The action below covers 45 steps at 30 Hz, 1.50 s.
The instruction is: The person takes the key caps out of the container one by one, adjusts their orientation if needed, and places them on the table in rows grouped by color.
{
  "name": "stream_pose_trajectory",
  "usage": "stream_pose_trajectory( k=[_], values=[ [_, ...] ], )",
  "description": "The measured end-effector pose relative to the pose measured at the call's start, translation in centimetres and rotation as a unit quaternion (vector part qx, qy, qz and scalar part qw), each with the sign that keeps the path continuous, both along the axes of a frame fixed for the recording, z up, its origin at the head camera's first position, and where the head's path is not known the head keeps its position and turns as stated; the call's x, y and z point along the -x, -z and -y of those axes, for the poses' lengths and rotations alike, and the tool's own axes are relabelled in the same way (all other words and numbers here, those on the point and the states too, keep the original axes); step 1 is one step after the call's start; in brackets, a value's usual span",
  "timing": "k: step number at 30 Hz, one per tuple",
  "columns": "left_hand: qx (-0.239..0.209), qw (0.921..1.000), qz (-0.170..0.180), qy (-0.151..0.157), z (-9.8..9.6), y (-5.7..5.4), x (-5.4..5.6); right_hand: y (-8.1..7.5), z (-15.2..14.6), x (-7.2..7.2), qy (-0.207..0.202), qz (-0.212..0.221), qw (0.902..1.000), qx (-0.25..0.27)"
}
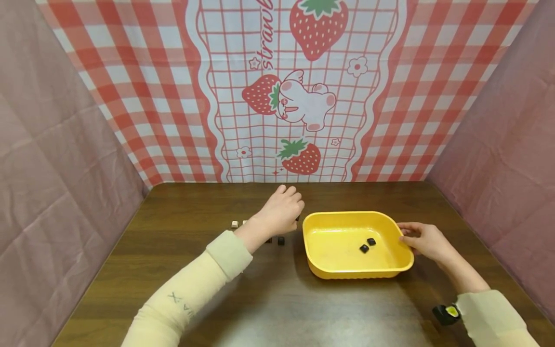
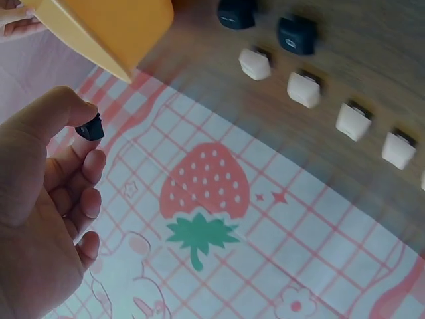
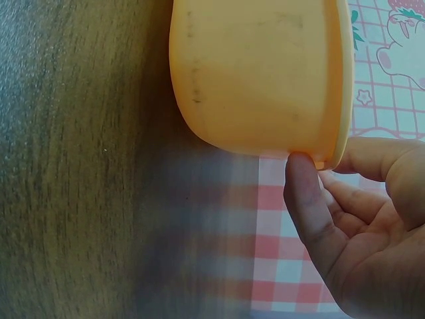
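Note:
My left hand [image 1: 279,209] is above the table, just left of the yellow plastic bin [image 1: 336,248]. In the left wrist view its thumb and forefinger pinch a black keycap [image 2: 91,127], while the other fingers curl in. My right hand [image 1: 427,245] grips the bin's right-hand rim between thumb and fingers, also seen in the right wrist view. Two black keycaps lie inside the bin: one keycap [image 1: 371,241] beside another keycap [image 1: 364,248]. On the table under the left forearm are two more black keycaps [image 2: 297,34] and a row of several white keycaps [image 2: 304,90], mostly hidden in the head view.
The dark wooden table [image 1: 277,308] ends at a strawberry-print checked cloth [image 1: 282,96] hanging behind it. Pink cloths hang at the left [image 1: 65,144] and right. A black band with a yellow-green face [image 1: 446,314] is at the right wrist.

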<state>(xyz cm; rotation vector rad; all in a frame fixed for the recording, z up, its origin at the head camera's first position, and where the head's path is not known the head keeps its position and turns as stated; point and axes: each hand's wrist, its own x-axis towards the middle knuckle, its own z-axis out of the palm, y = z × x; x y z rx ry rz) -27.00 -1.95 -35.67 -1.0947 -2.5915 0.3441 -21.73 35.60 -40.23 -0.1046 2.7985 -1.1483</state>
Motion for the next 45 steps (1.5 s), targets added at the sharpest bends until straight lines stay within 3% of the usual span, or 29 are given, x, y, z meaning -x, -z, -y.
stream_pose_trajectory(
  k=[13,26,33,45],
  values=[
    [-0.018,0.9996,-0.010,-0.019,3.9,0.9,-0.1,0.2,0.0,0.0,0.004,-0.008,1.0000,0.001],
    [-0.010,0.9987,0.011,-0.049,7.1,3.5,0.4,0.1,0.1,0.0,0.005,-0.006,1.0000,-0.002],
    [-0.008,0.9973,0.036,-0.064,8.0,5.0,0.3,0.2,0.0,0.1,0.006,-0.008,0.9999,-0.004],
    [0.011,0.9943,0.066,-0.083,8.5,6.4,0.2,0.1,0.0,0.1,0.001,-0.011,0.9999,-0.003]
  ],
)
